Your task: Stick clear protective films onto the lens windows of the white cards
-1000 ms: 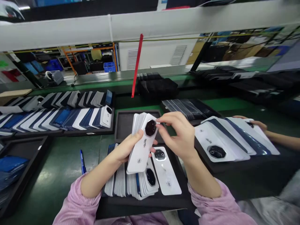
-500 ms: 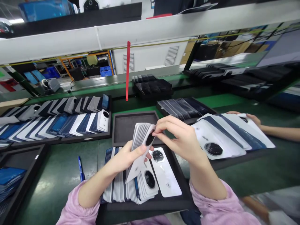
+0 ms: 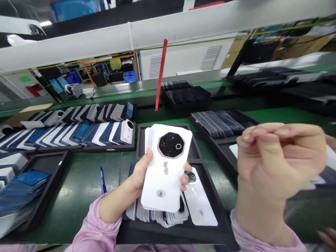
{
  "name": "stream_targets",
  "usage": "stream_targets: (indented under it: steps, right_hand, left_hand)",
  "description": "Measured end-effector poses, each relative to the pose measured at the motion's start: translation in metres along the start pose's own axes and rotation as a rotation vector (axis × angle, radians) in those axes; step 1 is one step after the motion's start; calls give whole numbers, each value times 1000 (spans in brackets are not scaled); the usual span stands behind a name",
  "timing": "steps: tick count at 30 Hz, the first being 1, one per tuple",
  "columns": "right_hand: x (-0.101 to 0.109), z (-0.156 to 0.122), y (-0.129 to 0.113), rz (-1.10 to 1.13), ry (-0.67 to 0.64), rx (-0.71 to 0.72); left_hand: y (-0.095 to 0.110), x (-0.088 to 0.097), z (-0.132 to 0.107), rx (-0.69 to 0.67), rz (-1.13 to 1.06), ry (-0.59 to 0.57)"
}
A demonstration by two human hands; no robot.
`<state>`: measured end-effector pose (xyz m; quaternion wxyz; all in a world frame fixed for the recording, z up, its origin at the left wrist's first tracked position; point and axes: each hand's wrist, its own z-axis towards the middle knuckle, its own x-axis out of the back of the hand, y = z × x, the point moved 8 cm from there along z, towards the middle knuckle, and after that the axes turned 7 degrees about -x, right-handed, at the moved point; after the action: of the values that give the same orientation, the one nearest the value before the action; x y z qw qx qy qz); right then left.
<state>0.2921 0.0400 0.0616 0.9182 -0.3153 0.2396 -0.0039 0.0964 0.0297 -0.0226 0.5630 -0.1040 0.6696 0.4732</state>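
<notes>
My left hand [image 3: 140,173] is wrapped round a small stack of white phone back covers [image 3: 160,183], held up facing me. The top one bears a black octagonal camera window and two dark printed marks. My right hand [image 3: 280,161] is raised apart at the right, its fingers curled with the tips pressed together; whether something small sits between them I cannot make out. Below the held stack, a row of white and dark blue covers [image 3: 147,211] leans in a black tray [image 3: 223,227]. One white cover [image 3: 201,206] lies flat beside that row.
A blue pen [image 3: 102,180] lies on the green table [image 3: 78,185]. Trays of covers [image 3: 105,134] stand at back left, and another tray [image 3: 49,196] at left. Dark strips fill a tray [image 3: 217,122] at back right. Another person's hand [image 3: 330,142] shows at the right edge.
My right hand has left the stack's top edge and moved right. My left hand has turned the stack from edge-on to facing me. The view has shifted left.
</notes>
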Motion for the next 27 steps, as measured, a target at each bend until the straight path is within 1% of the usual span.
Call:
stream_targets:
  steps: [2, 3, 4, 6, 11, 14, 20, 27]
  right_hand:
    - [4, 3, 17, 52, 73, -208]
    - [5, 3, 23, 56, 98, -278]
    - [6, 2, 26, 53, 114, -326]
    - [5, 1, 29, 41, 121, -372]
    - [1, -4, 34, 33, 114, -421]
    - [0, -5, 38, 45, 116, -438]
    - [-1, -7, 41, 30, 88, -450]
    - [-3, -8, 40, 29, 67, -448]
  left_hand:
    - [0, -4, 0, -3, -49, -30]
    - [-1, -6, 0, -5, -64, -45]
    - [-1, -7, 0, -8, -69, -59]
    - [-1, -6, -1, -21, -55, -80]
    - [1, -3, -6, -75, 109, -115]
    - [1, -5, -7, -68, 174, -124]
    - [1, -9, -8, -47, 183, -130]
    - [0, -7, -8, -36, 183, -132]
